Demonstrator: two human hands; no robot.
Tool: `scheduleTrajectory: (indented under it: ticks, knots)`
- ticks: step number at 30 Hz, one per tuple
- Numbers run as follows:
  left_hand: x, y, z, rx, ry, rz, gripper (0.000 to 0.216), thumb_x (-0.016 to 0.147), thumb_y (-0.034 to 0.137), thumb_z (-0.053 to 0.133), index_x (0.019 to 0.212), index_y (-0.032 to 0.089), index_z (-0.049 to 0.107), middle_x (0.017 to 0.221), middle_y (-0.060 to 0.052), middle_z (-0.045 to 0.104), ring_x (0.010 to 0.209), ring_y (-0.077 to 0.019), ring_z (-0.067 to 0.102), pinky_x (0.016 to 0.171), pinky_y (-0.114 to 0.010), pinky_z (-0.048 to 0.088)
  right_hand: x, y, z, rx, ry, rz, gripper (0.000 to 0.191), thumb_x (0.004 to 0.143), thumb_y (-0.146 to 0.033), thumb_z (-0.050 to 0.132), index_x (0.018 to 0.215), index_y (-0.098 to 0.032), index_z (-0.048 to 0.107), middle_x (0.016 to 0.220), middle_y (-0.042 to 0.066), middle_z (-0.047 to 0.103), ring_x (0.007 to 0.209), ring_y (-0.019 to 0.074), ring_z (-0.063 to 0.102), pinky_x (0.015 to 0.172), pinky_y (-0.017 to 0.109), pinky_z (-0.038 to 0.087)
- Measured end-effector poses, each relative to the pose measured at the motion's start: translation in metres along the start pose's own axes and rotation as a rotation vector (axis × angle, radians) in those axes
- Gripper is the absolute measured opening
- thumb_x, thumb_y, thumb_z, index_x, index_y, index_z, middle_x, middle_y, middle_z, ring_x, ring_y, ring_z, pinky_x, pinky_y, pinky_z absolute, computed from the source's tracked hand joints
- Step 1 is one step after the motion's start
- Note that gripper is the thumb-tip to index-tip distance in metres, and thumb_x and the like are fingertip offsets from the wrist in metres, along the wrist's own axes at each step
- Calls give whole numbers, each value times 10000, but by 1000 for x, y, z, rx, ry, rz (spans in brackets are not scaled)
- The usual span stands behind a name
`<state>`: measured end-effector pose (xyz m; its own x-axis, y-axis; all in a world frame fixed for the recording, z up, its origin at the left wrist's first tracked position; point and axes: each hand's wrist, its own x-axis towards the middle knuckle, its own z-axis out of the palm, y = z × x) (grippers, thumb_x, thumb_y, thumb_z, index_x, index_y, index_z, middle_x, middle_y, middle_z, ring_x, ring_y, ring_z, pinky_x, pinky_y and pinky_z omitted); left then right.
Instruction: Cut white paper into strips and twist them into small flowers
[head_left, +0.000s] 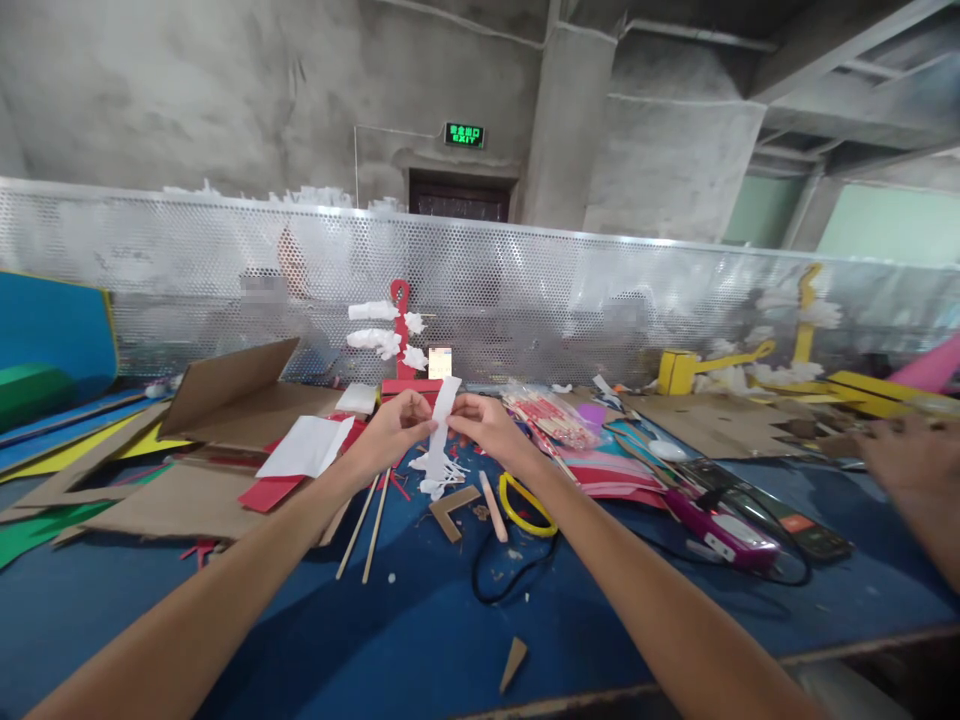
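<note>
Nearest to us are the two bare forearms: the left forearm (pixel 217 600) and the right forearm (pixel 645 590) run in from the lower corners and lean toward each other over the blue desk (pixel 322 640). Between them, close to the desk's near edge, we see a small cardboard wedge (pixel 514 665).

At the far ends of the forearms, the left hand (pixel 394 430) and the right hand (pixel 491 430) face each other with a white strip (pixel 443 405) between them. The left grip is pinched together on the strip's left edge, thumb and forefinger closed on it; the right grip is clamped in the same way on the right edge, just beside the left fingertips. We find the strip roughly upright, leaning a little to the right at its top: one end sticks up above both grips, the rest hangs below them in front of a cluster of white scraps (pixel 435 488).

Under the hands we count two thin sticks (pixel 376 525), an L-shaped cardboard piece (pixel 448 522), a pale tube (pixel 493 508) and a yellow ring (pixel 517 521) partly covered by the right forearm. Behind the hands stands a red upright piece (pixel 401 300) with white tufts along both sides. At far right we notice another person's blurred hand (pixel 911 455).
</note>
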<state>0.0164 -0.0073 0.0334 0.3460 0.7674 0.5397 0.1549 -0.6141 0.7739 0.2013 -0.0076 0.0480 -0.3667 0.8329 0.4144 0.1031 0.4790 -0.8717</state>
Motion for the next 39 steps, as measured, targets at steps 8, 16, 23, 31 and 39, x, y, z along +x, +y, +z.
scheduleTrajectory:
  ticks: [8,16,23,31,39]
  knots:
    - [0,0,1,-58,11,-20,238,750,298,656,873,176,492,800,-12,584,705,-121,561,673,-271,459,1,3,0,-7,-10,-13,162,714,-293,676,794,-161,628,711,40,622,627,139,561,559,259,438]
    - [-1,3,2,-142,-87,-117,146,809,318,578,831,174,568,797,-36,623,736,-142,614,747,-317,496,1,6,-4,210,-10,76,236,682,-324,709,829,-174,602,765,18,622,671,134,574,635,267,464]
    - [-2,7,2,-117,-95,-97,150,813,315,572,814,165,571,776,-30,615,730,-139,611,727,-304,500,0,4,-3,214,-33,72,225,697,-312,703,837,-167,602,785,28,626,688,138,578,647,275,464]
    - [-2,4,1,-110,-86,-96,177,828,336,557,831,159,565,779,-30,613,723,-132,605,723,-291,507,0,4,-2,169,-23,56,181,718,-298,684,818,-164,614,744,23,616,650,127,552,616,261,445]
    - [-1,2,1,-74,-83,-83,164,832,323,549,806,162,555,746,-14,601,701,-123,607,707,-278,507,0,1,0,134,-46,50,188,725,-304,671,835,-162,617,742,25,623,641,126,556,609,260,453]
